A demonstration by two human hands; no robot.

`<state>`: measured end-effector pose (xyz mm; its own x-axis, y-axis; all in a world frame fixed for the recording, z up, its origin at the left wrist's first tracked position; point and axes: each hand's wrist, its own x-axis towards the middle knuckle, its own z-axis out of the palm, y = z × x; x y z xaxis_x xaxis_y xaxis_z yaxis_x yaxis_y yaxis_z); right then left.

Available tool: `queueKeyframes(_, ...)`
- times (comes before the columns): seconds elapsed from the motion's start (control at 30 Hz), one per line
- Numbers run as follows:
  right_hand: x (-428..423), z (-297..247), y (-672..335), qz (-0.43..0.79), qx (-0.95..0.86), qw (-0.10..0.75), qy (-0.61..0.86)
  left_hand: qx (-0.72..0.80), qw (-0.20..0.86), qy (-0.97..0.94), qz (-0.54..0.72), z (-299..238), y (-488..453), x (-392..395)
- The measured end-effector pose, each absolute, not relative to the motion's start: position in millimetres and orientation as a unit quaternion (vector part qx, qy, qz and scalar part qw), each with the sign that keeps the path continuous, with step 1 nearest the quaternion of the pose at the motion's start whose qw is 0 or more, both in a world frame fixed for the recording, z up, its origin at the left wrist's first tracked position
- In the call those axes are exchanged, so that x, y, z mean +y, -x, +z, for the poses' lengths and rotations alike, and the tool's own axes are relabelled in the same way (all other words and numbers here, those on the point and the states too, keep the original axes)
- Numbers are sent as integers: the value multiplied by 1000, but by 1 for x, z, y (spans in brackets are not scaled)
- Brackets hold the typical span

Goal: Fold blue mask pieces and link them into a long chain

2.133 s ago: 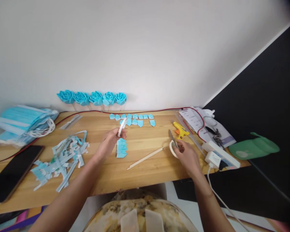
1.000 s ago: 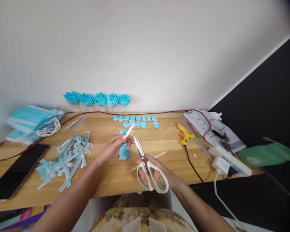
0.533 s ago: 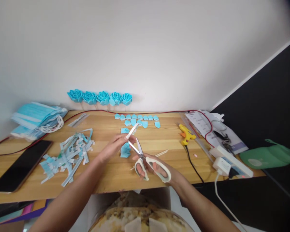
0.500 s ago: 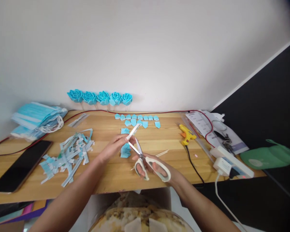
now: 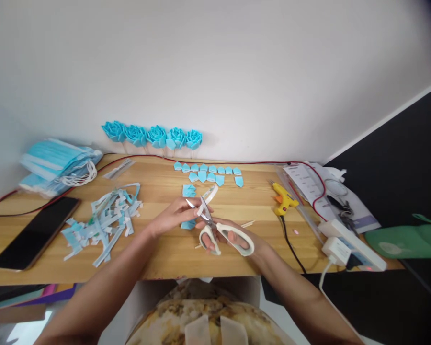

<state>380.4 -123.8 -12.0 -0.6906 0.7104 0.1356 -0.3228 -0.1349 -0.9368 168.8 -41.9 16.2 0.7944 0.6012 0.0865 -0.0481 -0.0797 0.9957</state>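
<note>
My left hand (image 5: 173, 214) is closed, its fingers pinching a narrow whitish strip (image 5: 211, 192) that slants up to the right. My right hand (image 5: 233, 235) grips scissors (image 5: 242, 247) with cream-white handles, its fingers through the loops. The scissor blades are spread and cross the strip close to my left fingertips; whether they touch it I cannot tell. Partly hidden under my left hand are folded light-blue pieces (image 5: 189, 190) on the wooden table (image 5: 165, 261). Beyond both hands lie two rows of small blue petal-shaped pieces (image 5: 202, 176).
Several blue fabric flowers (image 5: 156, 136) on sticks lean against the wall. To the left are face masks (image 5: 53, 160), a phone (image 5: 36, 232) and a heap of cut scraps (image 5: 107, 220). On the right lie a yellow glue gun (image 5: 286, 200), a power strip (image 5: 362, 249) and a green pouch (image 5: 405, 242).
The scissors have come up to the strip, their spread blades now crossing it near my left fingers. The strip has shifted right. The whole view has tilted slightly.
</note>
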Motion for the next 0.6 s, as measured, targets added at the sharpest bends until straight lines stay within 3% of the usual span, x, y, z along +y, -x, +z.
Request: queueKeyframes(0.6, -95, -4, -378, 741, -567, 329, 148, 202, 628, -689, 300, 22, -165, -40)
